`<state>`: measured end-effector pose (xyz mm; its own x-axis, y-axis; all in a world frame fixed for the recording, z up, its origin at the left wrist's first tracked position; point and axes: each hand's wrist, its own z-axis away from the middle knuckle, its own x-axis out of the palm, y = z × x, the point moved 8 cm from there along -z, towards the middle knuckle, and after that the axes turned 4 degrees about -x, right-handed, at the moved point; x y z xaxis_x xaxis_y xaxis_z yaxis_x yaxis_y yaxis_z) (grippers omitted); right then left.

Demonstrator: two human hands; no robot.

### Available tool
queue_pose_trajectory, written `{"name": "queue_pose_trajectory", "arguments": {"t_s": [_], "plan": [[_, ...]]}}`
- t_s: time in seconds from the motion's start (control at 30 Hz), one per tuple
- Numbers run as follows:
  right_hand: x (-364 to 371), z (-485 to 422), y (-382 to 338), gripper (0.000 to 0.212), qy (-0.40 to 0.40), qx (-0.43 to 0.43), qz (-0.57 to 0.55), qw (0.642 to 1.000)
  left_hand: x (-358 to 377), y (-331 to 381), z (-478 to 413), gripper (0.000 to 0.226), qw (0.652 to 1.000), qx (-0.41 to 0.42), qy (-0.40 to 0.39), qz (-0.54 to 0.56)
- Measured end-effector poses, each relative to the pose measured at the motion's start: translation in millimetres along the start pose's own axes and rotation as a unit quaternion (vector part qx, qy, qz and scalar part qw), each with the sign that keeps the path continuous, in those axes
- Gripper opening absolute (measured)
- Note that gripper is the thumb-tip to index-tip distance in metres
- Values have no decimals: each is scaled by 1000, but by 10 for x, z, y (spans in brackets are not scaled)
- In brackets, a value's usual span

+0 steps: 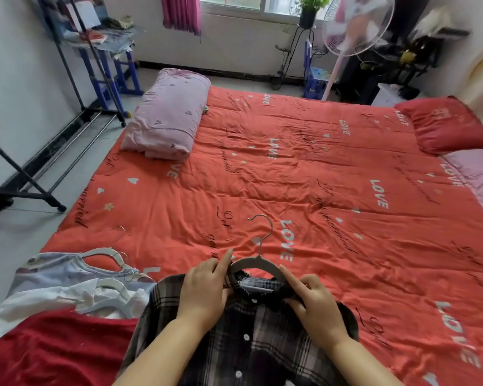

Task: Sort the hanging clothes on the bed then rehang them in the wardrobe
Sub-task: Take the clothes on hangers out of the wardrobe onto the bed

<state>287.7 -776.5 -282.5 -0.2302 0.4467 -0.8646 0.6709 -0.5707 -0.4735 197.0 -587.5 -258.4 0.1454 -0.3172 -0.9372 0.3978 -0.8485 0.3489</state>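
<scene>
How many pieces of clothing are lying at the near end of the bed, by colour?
dark plaid shirt: 1
pale blue top: 1
white garment: 1
red garment: 1
Total: 4

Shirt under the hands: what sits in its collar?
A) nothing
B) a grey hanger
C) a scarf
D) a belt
B: a grey hanger with a metal hook sits in the collar of the plaid shirt, where the left hand and the right hand hold the collar.
</scene>
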Motion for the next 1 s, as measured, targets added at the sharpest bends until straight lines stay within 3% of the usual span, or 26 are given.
{"name": "queue_pose_trajectory", "arguments": {"t_s": [0.07, 0.17, 0.27, 0.5, 0.67, 1.0], "plan": [[278, -196, 253, 109, -29, 33, 4, 999, 219, -126, -74, 82, 999, -42, -26, 12], [779, -356, 548, 92, -171, 87, 114, 975, 595, -342, -66, 75, 991, -90, -88, -35], [1090, -358, 611, 82, -258, 105, 138, 950, 846, -468, -3, 72, 981, -125, -141, -54], [1302, 52, 451, 64, -307, 85, 103, 942, 1036, -434, 214, 56, 970, -130, -190, -84], [1192, 209, 176, 62, -320, 72, 85, 941, 803, -348, 386, 52, 974, -128, -170, -85], [726, 297, -1100, 62, -288, -48, 81, 953, -140, -449, 1047, 51, 975, -160, -109, -106]]}}
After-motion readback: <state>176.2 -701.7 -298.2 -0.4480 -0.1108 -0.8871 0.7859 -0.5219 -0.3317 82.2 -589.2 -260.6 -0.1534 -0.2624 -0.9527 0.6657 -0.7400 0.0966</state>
